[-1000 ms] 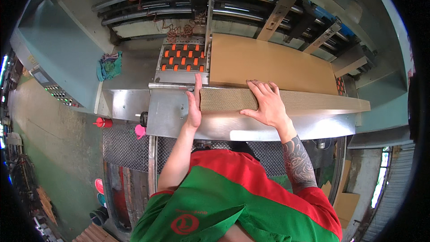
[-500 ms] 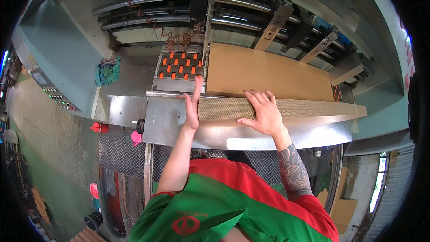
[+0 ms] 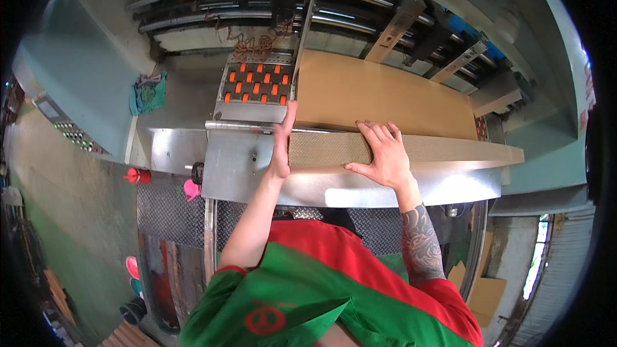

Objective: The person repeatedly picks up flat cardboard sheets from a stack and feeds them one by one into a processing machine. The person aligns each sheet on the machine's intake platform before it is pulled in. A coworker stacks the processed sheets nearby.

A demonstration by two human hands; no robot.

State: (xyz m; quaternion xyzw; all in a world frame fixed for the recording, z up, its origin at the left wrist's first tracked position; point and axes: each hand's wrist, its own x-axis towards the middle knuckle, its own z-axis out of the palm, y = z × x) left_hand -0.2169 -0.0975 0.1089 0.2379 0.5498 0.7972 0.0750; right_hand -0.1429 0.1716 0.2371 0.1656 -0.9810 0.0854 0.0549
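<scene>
A long stack of corrugated cardboard sheets [image 3: 329, 149] lies on the metal table [image 3: 232, 162] in front of me, its fluted edges facing up. My left hand [image 3: 283, 144] is upright with straight fingers, its palm flat against the stack's left end. Across the middle of the stack rests my right hand [image 3: 387, 155], fingers spread over the fluted edges and thumb toward the near side. Just beyond, a large brown cardboard sheet [image 3: 385, 93] lies flat in the machine, next to a bed of orange rollers [image 3: 257, 83].
Steel bars [image 3: 205, 22] and upright metal guides [image 3: 395, 29] span the machine behind the sheet. A green cloth [image 3: 148, 93] lies at the left. On that side hangs a control panel [image 3: 67, 132]. Chequered metal plate [image 3: 167, 212] forms the step below the table.
My left hand has pressed closer to the stack's left end, and its fingers have drawn together. The stack and my right hand have shifted slightly right along the table.
</scene>
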